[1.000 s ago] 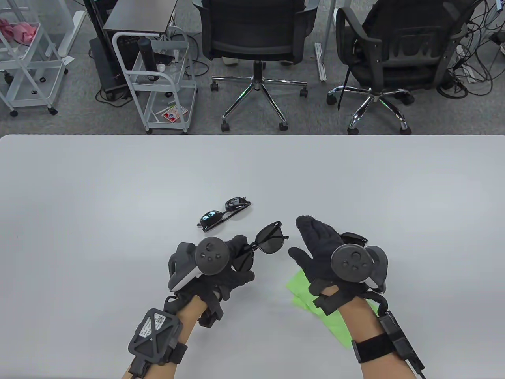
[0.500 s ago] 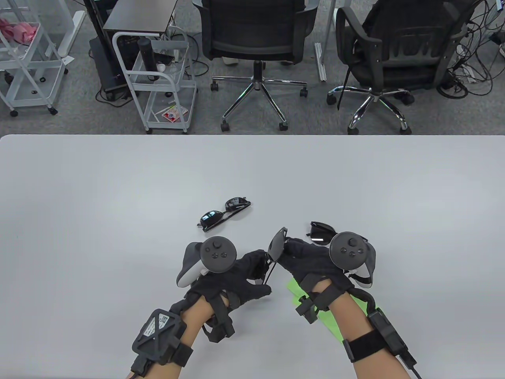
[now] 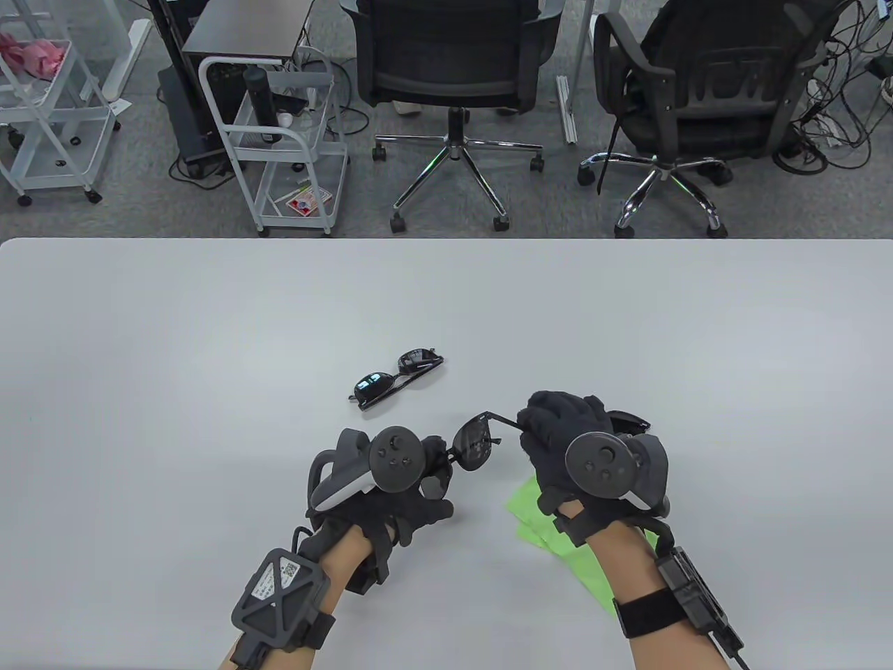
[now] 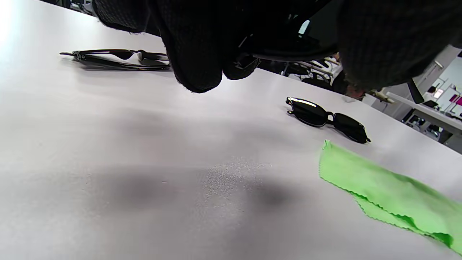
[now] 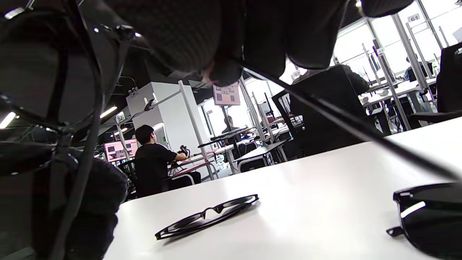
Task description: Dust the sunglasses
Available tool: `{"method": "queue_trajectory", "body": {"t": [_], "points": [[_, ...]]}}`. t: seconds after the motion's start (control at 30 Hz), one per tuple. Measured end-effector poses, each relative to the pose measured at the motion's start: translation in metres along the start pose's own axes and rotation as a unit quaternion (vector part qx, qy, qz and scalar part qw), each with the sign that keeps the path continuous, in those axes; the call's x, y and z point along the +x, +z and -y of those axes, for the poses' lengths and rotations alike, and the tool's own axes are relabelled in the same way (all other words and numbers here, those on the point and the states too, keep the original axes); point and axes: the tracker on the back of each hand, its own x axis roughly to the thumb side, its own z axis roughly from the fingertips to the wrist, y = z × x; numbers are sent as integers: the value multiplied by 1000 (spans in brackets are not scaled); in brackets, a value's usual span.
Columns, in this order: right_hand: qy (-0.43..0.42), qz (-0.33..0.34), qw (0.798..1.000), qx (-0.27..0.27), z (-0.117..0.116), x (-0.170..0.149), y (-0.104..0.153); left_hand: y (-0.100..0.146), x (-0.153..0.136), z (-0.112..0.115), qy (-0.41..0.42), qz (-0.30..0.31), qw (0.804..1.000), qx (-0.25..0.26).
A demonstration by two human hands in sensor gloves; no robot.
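Glossy dark-lensed sunglasses [image 3: 477, 444] with thin frame, beside a green cloth [image 4: 389, 195] with pinked edges, on a smooth matt grey bench [image 3: 209, 363].

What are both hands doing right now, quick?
Left hand: holding the sunglasses by one lens.
Right hand: pinching the same sunglasses' temple arm.

Beyond the white worktop [image 3: 209, 314], two black office chairs [image 3: 450, 63] are seen on grey carpet, beside a white wire cart [image 3: 279, 139]. Tangled cables [image 3: 837, 91] are seen at far right.
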Motion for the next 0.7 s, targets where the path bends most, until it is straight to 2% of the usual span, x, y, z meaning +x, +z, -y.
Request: {"method": "queue_trajectory", "body": {"t": [0.13,0.2,0.3,0.4,0.47,0.53,0.6,0.63,0.7], "points": [[-12,19,1000,-20,9,9,3,-1,-7,-1,106,-5,994,-2],[22,58,997,-42,18,21,6,0,-11,-3,168,-13,986,14],[88,128,984,-86,30,45,12,6,-18,-8,261,-52,961,73],[83,156,981,-85,28,63,14,7,-22,-8,328,-45,941,78],[46,147,986,-56,17,65,13,7,-20,-5,359,-23,931,55],[-6,109,994,-23,4,58,9,6,-17,-3,375,-3,926,35],[-104,45,993,9,-10,43,5,4,-12,0,384,20,923,14],[-163,11,986,26,-17,34,3,3,-8,1,384,34,923,3],[-296,-45,951,71,-33,18,1,2,-2,1,378,65,923,-19]]}}
